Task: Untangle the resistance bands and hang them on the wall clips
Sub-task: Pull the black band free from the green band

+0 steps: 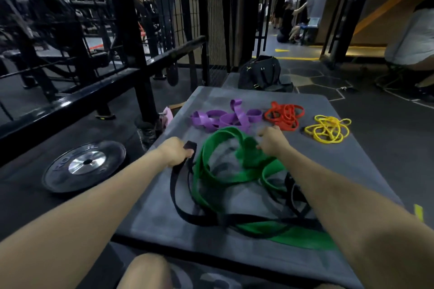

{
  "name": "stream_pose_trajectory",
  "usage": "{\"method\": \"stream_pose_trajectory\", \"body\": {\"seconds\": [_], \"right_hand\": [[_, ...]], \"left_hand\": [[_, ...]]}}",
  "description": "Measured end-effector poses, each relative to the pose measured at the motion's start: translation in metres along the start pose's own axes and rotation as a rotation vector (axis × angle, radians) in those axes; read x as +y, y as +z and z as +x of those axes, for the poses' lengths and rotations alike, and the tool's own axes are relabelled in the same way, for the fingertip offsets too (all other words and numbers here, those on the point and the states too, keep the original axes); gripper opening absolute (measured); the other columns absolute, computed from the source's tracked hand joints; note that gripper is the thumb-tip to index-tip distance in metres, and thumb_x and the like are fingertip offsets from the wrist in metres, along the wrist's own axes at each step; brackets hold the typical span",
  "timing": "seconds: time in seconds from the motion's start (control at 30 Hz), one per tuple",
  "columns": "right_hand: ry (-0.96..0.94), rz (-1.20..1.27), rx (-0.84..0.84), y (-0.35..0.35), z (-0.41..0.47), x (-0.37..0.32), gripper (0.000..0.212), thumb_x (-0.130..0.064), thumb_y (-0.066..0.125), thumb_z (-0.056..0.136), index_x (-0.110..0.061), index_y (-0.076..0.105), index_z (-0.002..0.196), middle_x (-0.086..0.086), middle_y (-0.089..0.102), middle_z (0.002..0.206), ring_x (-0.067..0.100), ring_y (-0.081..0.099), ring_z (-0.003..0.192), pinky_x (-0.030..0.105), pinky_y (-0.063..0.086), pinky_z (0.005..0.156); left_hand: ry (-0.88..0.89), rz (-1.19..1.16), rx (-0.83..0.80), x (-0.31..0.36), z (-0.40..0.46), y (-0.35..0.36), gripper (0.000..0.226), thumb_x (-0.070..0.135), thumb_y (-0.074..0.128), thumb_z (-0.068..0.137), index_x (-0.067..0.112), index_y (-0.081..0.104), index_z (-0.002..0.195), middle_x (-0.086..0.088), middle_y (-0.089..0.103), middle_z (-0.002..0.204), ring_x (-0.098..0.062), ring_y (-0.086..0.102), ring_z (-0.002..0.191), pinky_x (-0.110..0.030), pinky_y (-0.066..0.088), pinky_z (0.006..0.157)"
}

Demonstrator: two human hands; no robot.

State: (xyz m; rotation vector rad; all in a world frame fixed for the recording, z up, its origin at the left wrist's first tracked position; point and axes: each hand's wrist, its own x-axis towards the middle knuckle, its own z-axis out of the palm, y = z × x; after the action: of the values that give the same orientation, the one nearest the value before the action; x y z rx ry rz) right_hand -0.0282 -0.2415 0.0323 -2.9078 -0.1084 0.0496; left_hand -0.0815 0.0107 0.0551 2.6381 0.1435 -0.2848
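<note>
While both arms reach out over a grey mat (317, 138), the left hand (175, 151) curls tightly around a loop of the black band (185, 211), and the right hand (272, 139) pinches a fold of the green band (211, 164) at the top of the heap. The two bands lie knotted together on the near half of the mat, black threading under and through green. Both look like flat, soft, stretchy straps, light enough to lift one-handed, likely to snap back if pulled hard, so drawing slack loops apart seems wiser than tugging ends. Beyond them sit three separate tangles: a purple band (225, 118), a red band (284, 115) and a thin yellow band (328, 129), the last probably the most fiddly to tease open. A weight plate (84, 164) rests on the floor to the left, a dark bag (260, 71) past the mat. No wall clips can be made out. The right forearm hides part of the knot, the right fingertips are blurred, and how many crossings remain cannot be told.
</note>
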Motion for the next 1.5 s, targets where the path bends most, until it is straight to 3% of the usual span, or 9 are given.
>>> {"method": "stream_pose_trajectory", "body": {"seconds": [0.17, 0.3, 0.5, 0.73, 0.87, 0.97, 1.13, 1.33, 1.5], "right_hand": [[-0.074, 0.085, 0.016, -0.003, -0.025, 0.001, 0.031, -0.018, 0.064, 0.087, -0.003, 0.065, 0.114, 0.014, 0.064, 0.119, 0.027, 0.058, 0.113, 0.026, 0.041, 0.093], [-0.261, 0.131, -0.146, 0.014, -0.058, -0.011, 0.022, -0.015, 0.07, 0.082, -0.006, 0.072, 0.102, 0.008, 0.071, 0.106, 0.017, 0.064, 0.097, 0.01, 0.036, 0.074], [-0.299, 0.231, -0.228, 0.043, -0.085, -0.041, 0.02, -0.021, 0.071, 0.082, -0.004, 0.073, 0.091, 0.011, 0.072, 0.095, 0.011, 0.056, 0.078, 0.023, 0.042, 0.073], [-0.241, -0.001, -0.277, 0.072, -0.098, -0.077, 0.041, -0.045, 0.067, 0.081, -0.005, 0.063, 0.071, 0.011, 0.057, 0.073, 0.026, 0.057, 0.081, 0.028, 0.04, 0.07], [-0.135, -0.008, -0.178, 0.083, -0.104, -0.076, 0.032, -0.025, 0.062, 0.084, -0.002, 0.061, 0.107, 0.015, 0.063, 0.112, 0.032, 0.061, 0.104, 0.036, 0.049, 0.083], [-0.094, -0.009, -0.082, 0.077, -0.101, -0.075, 0.029, -0.017, 0.055, 0.085, -0.005, 0.061, 0.11, 0.015, 0.062, 0.115, 0.034, 0.061, 0.105, 0.036, 0.049, 0.084], [-0.014, 0.205, -0.038, 0.041, -0.077, -0.052, 0.036, -0.028, 0.068, 0.083, -0.015, 0.048, 0.055, 0.007, 0.053, 0.071, 0.023, 0.053, 0.074, 0.022, 0.039, 0.063], [0.066, 0.282, 0.095, 0.008, -0.048, -0.017, 0.048, -0.026, 0.068, 0.084, -0.011, 0.039, 0.049, 0.005, 0.043, 0.055, 0.017, 0.044, 0.058, 0.025, 0.029, 0.049], [0.216, 0.355, 0.282, -0.004, -0.025, 0.006, 0.039, -0.023, 0.072, 0.08, -0.006, 0.048, 0.054, 0.011, 0.054, 0.068, 0.023, 0.051, 0.066, 0.03, 0.039, 0.06]], "left_hand": [[0.002, -0.309, 0.008, -0.004, -0.001, 0.013, 0.021, 0.018, 0.055, 0.093, 0.002, 0.06, 0.079, -0.008, 0.059, 0.072, -0.016, 0.052, 0.062, -0.024, 0.04, 0.058], [0.053, -0.483, 0.003, 0.0, -0.008, 0.036, 0.019, 0.015, 0.058, 0.091, -0.003, 0.063, 0.096, -0.002, 0.062, 0.076, -0.014, 0.054, 0.07, -0.026, 0.046, 0.069], [-0.073, -0.706, 0.078, -0.02, -0.035, 0.052, 0.01, 0.01, 0.052, 0.094, 0.005, 0.06, 0.098, -0.005, 0.058, 0.08, -0.012, 0.052, 0.069, -0.026, 0.049, 0.063], [-0.09, -0.716, 0.058, -0.049, -0.056, 0.059, 0.005, 0.011, 0.056, 0.092, 0.01, 0.061, 0.092, -0.003, 0.061, 0.084, -0.01, 0.056, 0.071, -0.026, 0.052, 0.063], [-0.046, -0.697, 0.06, -0.047, -0.061, 0.061, 0.008, 0.011, 0.057, 0.091, 0.01, 0.064, 0.087, -0.004, 0.06, 0.078, -0.009, 0.053, 0.065, -0.027, 0.048, 0.068], [-0.011, -0.701, 0.079, -0.041, -0.061, 0.062, 0.02, 0.011, 0.059, 0.09, 0.001, 0.061, 0.107, -0.009, 0.065, 0.084, -0.007, 0.051, 0.058, -0.022, 0.045, 0.064], [0.09, -0.573, 0.102, -0.027, -0.055, 0.063, 0.011, 0.015, 0.057, 0.092, 0.006, 0.059, 0.087, -0.001, 0.055, 0.069, -0.011, 0.049, 0.061, -0.012, 0.04, 0.055], [0.059, -0.596, 0.138, -0.011, -0.033, 0.07, 0.019, 0.012, 0.057, 0.091, 0.01, 0.058, 0.073, -0.006, 0.061, 0.073, -0.015, 0.057, 0.064, -0.026, 0.044, 0.068], [0.017, -0.204, 0.267, 0.0, -0.016, 0.075, 0.024, 0.02, 0.054, 0.091, 0.003, 0.052, 0.108, -0.018, 0.051, 0.118, -0.036, 0.054, 0.105, -0.036, 0.042, 0.08]]}}
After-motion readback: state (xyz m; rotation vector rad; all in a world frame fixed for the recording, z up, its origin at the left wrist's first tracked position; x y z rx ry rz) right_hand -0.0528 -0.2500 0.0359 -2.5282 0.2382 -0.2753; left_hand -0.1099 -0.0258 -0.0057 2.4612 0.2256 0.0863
